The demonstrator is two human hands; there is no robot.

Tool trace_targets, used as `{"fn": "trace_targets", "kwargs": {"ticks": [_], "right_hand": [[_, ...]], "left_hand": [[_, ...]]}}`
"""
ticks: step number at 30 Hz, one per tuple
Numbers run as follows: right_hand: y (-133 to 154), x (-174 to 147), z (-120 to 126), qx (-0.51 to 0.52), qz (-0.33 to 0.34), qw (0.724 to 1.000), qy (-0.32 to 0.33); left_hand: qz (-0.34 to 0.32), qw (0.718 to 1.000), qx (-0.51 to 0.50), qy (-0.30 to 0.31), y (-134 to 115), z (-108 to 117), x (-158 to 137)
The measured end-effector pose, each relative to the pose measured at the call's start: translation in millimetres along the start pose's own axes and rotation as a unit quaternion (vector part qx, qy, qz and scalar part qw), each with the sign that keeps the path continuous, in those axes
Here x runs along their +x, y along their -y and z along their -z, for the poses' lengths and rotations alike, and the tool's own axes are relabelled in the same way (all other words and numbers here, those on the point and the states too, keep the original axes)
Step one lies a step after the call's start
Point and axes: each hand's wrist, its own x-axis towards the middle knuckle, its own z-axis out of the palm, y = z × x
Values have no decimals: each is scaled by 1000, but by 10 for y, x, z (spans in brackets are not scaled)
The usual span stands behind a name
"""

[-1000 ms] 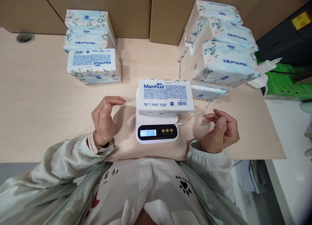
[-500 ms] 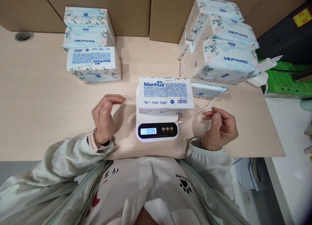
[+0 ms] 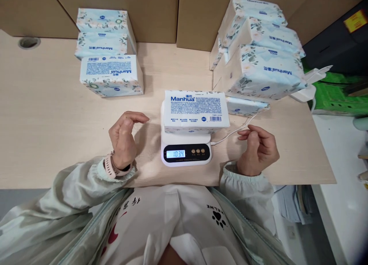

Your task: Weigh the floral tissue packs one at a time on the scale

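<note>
A tissue pack [image 3: 197,110] with blue Manhua lettering lies on the platform of a white digital scale [image 3: 186,161], whose lit display [image 3: 176,154] reads 103.4. Left of the scale my left hand [image 3: 124,136] rests on its edge, empty, with fingers stretched and slightly bent toward the pack. On the other side, my right hand [image 3: 258,149] is empty too, its fingers loosely curved and apart, close to the white cable [image 3: 230,136] that runs from the scale. Neither hand touches the pack or the scale.
Several tissue packs [image 3: 110,75] stand in a row at the back left, and more are piled [image 3: 271,71] at the back right. One lies flat [image 3: 244,106] behind the scale's right side. Brown cartons [image 3: 120,12] line the table's back. A green crate [image 3: 330,98] is far right.
My right hand shifts very slightly to the left. The pack stays on the scale and the reading is the same.
</note>
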Motion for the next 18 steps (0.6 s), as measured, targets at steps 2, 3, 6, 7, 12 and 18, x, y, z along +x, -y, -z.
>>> {"fn": "trace_targets", "kwargs": {"ticks": [2,3,6,7,12,18], "right_hand": [[-10,2,8,8,7,1000,18],[-12,2,14,13,11,999,31],[-4,-1,39,13,14,997,70],[1,-2,49,9,12,997,80],[3,-6,82,-13,14,994,111],[-22,-33,90,28,9,992,122]], "left_hand": [[-3,1000,1,3,1,2,0],[-5,1000,2,4,1,3,0],[-10,1000,3,9,2,3,-2],[-11,1000,4,11,4,4,-2],[-12,1000,11,15,28,8,-1],[-9,1000,-9,13,63,14,-2]]}}
